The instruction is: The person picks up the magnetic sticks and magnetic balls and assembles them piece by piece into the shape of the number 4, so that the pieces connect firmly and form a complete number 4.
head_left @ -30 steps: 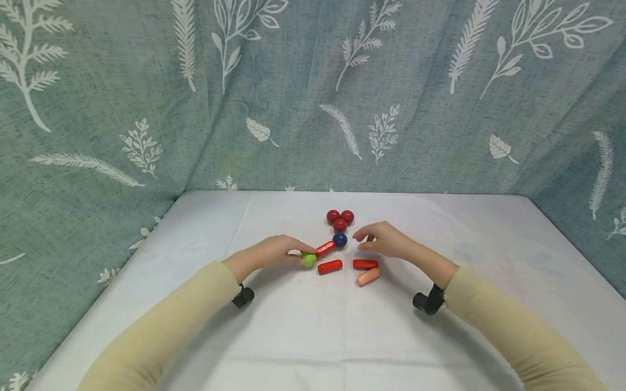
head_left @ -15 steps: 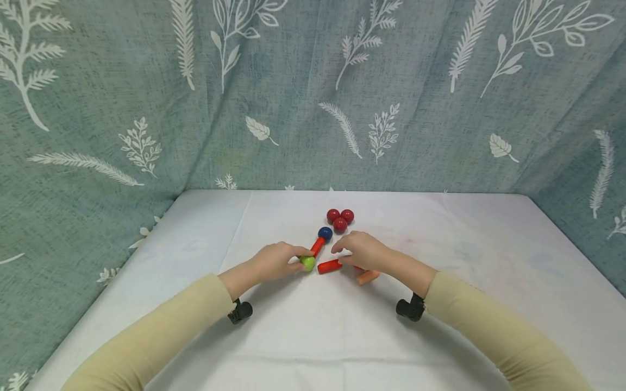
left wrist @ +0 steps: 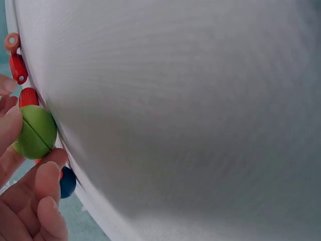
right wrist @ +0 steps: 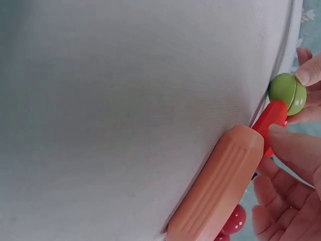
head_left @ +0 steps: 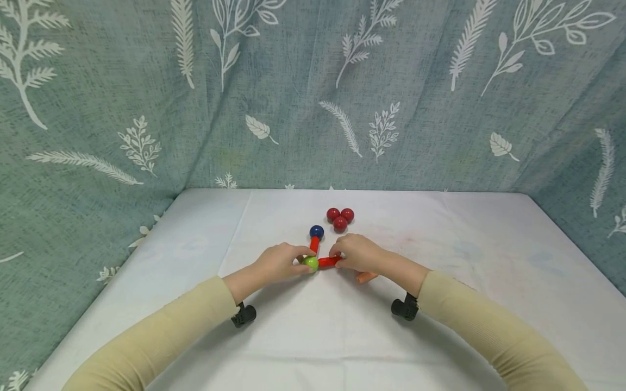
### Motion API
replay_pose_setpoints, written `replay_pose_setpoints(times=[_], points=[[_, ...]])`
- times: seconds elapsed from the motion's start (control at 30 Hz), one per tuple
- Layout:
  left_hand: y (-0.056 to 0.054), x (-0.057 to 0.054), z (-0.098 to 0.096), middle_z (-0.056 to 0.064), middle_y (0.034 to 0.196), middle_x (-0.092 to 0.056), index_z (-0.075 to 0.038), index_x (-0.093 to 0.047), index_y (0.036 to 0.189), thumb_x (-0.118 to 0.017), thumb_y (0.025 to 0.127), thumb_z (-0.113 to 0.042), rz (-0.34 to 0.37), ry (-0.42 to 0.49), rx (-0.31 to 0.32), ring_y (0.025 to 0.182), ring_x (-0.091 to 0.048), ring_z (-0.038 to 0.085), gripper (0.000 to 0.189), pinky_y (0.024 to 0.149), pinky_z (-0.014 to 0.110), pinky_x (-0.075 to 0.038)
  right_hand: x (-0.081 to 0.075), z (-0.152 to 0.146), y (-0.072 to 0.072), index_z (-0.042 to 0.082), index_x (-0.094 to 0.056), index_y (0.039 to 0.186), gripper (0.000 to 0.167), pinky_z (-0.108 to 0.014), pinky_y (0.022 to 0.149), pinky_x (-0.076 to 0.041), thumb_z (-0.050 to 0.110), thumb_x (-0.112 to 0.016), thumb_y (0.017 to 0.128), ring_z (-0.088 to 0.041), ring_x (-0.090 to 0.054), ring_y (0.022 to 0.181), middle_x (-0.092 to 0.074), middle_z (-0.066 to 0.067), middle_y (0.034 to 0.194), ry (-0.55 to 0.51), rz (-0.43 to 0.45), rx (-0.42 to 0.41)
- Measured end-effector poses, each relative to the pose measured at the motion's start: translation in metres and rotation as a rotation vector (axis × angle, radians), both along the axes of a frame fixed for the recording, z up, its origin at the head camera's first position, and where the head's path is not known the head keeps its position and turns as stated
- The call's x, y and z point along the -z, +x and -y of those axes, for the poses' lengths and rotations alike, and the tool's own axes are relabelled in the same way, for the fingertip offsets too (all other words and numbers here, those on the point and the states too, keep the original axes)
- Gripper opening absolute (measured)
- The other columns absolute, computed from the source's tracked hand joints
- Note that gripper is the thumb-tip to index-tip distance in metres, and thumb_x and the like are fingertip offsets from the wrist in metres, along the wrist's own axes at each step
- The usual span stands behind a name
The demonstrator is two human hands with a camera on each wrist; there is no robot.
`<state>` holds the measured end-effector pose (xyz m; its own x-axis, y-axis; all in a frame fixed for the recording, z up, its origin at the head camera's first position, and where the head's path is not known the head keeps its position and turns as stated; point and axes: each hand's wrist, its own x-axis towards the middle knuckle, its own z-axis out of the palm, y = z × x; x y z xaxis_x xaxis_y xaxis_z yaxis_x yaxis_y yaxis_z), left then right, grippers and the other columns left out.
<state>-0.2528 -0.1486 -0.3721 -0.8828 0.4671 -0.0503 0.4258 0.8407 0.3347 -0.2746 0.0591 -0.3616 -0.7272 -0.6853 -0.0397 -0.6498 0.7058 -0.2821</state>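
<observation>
My left hand [head_left: 281, 262] pinches a glossy green ball [head_left: 310, 264] between thumb and fingers, low over the white cloth. From the ball a red rod [head_left: 314, 246] runs back to a dark blue ball [head_left: 317, 232]. My right hand [head_left: 362, 252] pinches the right end of a second red rod [head_left: 326, 263]; its left end meets the green ball in the head and right wrist views. Another red rod [left wrist: 18, 69], with a hole at its end, shows in the left wrist view; my right hand hides it in the head view.
Several things lie on the white cloth [head_left: 313, 331]. Three dark red balls [head_left: 339, 223] sit grouped behind my right hand. An orange rod [head_left: 367, 277] lies just under my right wrist. A patterned blue-green curtain [head_left: 303, 108] stands behind the table.
My right hand has come left and down from beside the blue ball to the second red rod. The blue ball and its rod have swung left around the green ball, away from the red balls.
</observation>
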Motion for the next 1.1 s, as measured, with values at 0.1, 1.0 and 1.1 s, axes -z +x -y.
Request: replay_pose_setpoints(times=[0.1, 1.0, 1.1], points=[[0.001, -0.001, -0.001, -0.001, 0.091, -0.068, -0.017, -0.064, 0.113, -0.069, 0.081, -0.03, -0.001, 0.002, -0.007, 0.083, -0.06, 0.012, 0.034, 0.071, 0.031, -0.047, 0.0, 0.002, -0.001, 0.01, -0.069, 0.1, 0.02, -0.03, 0.079, -0.046, 0.011, -0.069, 0.08, -0.016, -0.054, 0.083, -0.064, -0.001, 0.089, 0.013, 0.017, 0.007], [-0.003, 0.001, -0.01, -0.003, 0.089, -0.066, -0.018, -0.066, 0.102, -0.073, 0.077, -0.029, 0.032, 0.04, -0.06, 0.077, -0.056, 0.01, 0.029, 0.071, 0.029, -0.046, -0.001, -0.007, 0.002, 0.008, -0.068, 0.098, 0.016, -0.023, 0.068, -0.043, 0.009, -0.064, 0.082, -0.011, -0.049, 0.071, -0.06, 0.002, 0.077, -0.055, 0.096, -0.032], [-0.004, 0.001, -0.011, -0.003, 0.089, -0.067, -0.019, -0.066, 0.103, -0.074, 0.076, -0.028, 0.036, 0.049, -0.052, 0.078, -0.056, 0.01, 0.03, 0.071, 0.029, -0.046, -0.002, -0.01, 0.001, 0.007, -0.068, 0.097, 0.015, -0.022, 0.066, -0.042, 0.009, -0.064, 0.082, -0.011, -0.048, 0.07, -0.06, 0.003, 0.076, -0.068, 0.096, -0.053]])
